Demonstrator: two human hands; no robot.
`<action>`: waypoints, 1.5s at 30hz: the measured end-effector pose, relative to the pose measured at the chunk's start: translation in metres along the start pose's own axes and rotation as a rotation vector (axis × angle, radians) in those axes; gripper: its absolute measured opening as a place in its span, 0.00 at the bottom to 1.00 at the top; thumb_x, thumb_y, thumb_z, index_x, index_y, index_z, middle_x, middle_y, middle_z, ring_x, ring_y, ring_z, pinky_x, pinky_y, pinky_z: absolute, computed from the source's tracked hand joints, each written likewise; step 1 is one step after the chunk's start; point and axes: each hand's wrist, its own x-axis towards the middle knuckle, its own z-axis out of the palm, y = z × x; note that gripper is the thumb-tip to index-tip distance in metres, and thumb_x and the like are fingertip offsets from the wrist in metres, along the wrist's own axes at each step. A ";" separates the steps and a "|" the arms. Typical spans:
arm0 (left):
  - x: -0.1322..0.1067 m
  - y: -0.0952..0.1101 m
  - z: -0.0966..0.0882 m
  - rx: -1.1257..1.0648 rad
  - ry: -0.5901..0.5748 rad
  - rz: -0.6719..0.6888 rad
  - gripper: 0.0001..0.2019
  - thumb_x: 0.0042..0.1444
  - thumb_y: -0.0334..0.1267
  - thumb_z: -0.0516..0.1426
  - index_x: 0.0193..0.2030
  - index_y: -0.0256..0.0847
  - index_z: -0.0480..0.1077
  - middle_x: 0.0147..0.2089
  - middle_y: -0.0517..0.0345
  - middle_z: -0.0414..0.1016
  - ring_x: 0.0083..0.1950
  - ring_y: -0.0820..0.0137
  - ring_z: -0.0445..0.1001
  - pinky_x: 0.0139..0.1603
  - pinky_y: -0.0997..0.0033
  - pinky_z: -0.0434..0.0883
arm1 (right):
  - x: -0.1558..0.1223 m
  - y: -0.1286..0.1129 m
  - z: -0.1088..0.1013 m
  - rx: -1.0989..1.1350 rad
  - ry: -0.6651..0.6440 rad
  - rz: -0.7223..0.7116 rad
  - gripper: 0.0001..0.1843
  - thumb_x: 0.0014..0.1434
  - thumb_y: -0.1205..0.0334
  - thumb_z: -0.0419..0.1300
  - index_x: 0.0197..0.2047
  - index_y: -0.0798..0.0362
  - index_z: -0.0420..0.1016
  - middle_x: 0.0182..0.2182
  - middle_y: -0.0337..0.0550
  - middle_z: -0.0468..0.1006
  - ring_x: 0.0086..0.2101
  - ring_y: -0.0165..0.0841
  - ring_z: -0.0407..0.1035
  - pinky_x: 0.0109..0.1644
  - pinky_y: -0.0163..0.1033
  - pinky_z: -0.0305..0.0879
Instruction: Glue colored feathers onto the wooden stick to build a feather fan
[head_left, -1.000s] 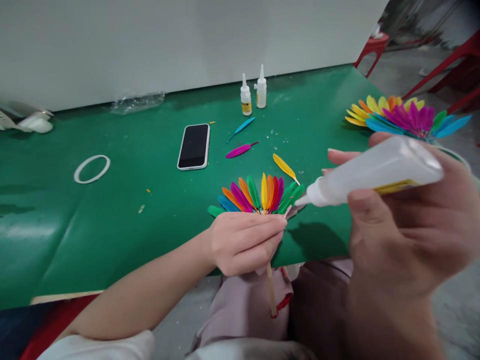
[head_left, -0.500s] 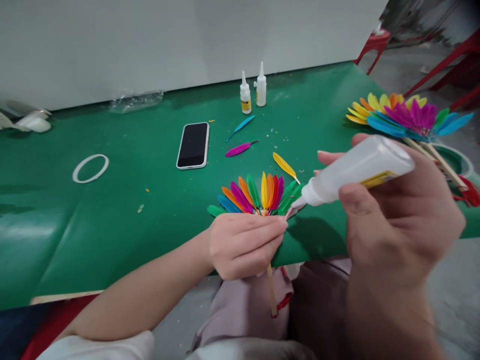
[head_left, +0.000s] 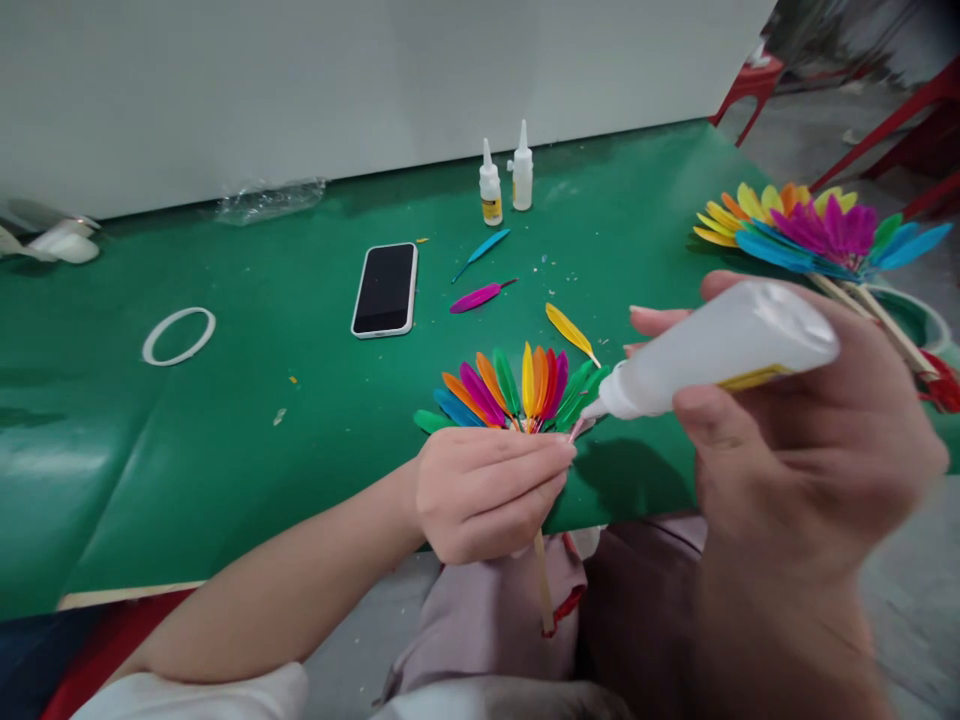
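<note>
Left hand (head_left: 491, 495): closed on fan 1 (head_left: 525, 385) at the base of the feathers; the gripped section is hidden behind the fingers.
Right hand (head_left: 795, 440): gripping bottle 1 (head_left: 720, 345), thumb on the near side, 2 fingertips showing past the far side.
Bottle 1: tilted, base raised to the right, nozzle (head_left: 594, 410) pointing down and left; yellow label partly covered by the hand.
Pink strip (head_left: 577, 430): thin, at the left fingertips, close to the nozzle; contact between these 2 cannot be confirmed.
Fan 1: at the near edge of the green table (head_left: 240, 440), feathers spread in an arc — green, blue, magenta, orange, yellow and red.
Stick (head_left: 544, 585): extends below the left hand, over the lap (head_left: 480, 630); red material at the lower end.
Loose feathers: 3 on the table beyond fan 1 — blue (head_left: 484, 250), magenta (head_left: 478, 298) and yellow (head_left: 568, 332), the last nearest the fan.
Bottle 2 (head_left: 490, 195) and bottle 3 (head_left: 523, 180): upright, side by side, toward the rear of the table.
Phone (head_left: 385, 290): flat, screen dark, left of the loose feathers.
Ring (head_left: 180, 336): white, flat, left of the phone.
Fan 2 (head_left: 825, 235): at the right of the table, multicoloured, sticks directed toward the near right.
Plastic (head_left: 271, 202): clear, crumpled, at the foot of the pale panel (head_left: 337, 90).
</note>
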 end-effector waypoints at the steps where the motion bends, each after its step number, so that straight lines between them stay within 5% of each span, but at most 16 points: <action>1: 0.000 0.000 0.000 -0.003 -0.001 -0.002 0.06 0.53 0.27 0.53 0.33 0.27 0.71 0.35 0.42 0.78 0.44 0.63 0.75 0.46 0.71 0.75 | 0.000 0.000 0.000 0.001 0.020 0.013 0.20 0.51 0.69 0.60 0.48 0.46 0.69 0.46 0.37 0.68 0.43 0.36 0.68 0.47 0.43 0.72; 45: 0.000 -0.001 0.000 -0.020 0.007 -0.016 0.06 0.53 0.25 0.53 0.33 0.26 0.71 0.36 0.40 0.77 0.45 0.62 0.75 0.46 0.70 0.75 | 0.001 0.008 -0.005 0.070 -0.076 -0.022 0.24 0.50 0.71 0.61 0.50 0.50 0.67 0.47 0.37 0.68 0.42 0.33 0.69 0.47 0.39 0.73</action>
